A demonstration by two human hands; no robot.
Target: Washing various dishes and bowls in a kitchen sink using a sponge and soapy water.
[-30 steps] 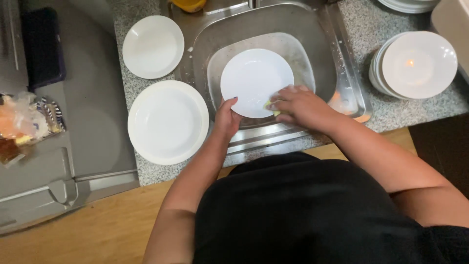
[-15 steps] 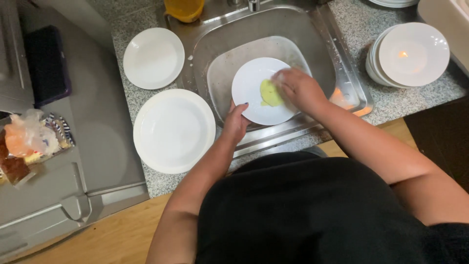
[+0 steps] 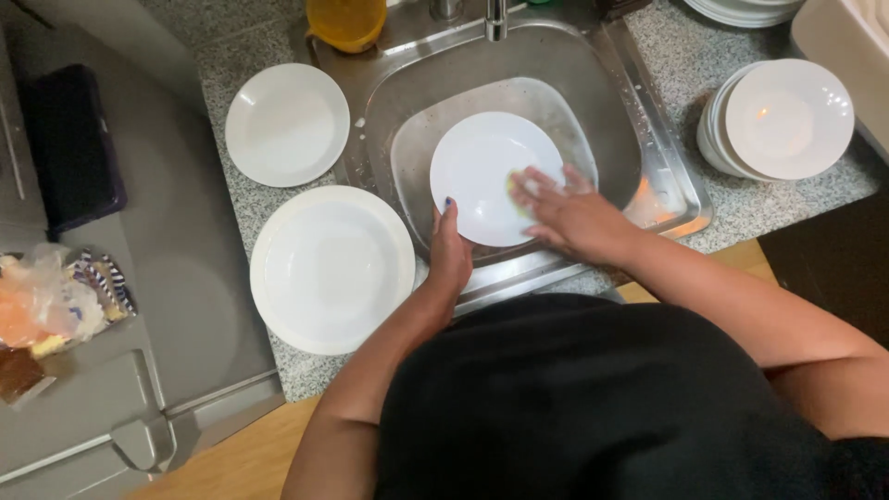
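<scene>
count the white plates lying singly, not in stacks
3: a small white plate and a large white plate on the counter, one in the sink. Stacks on the right may hide more.
</scene>
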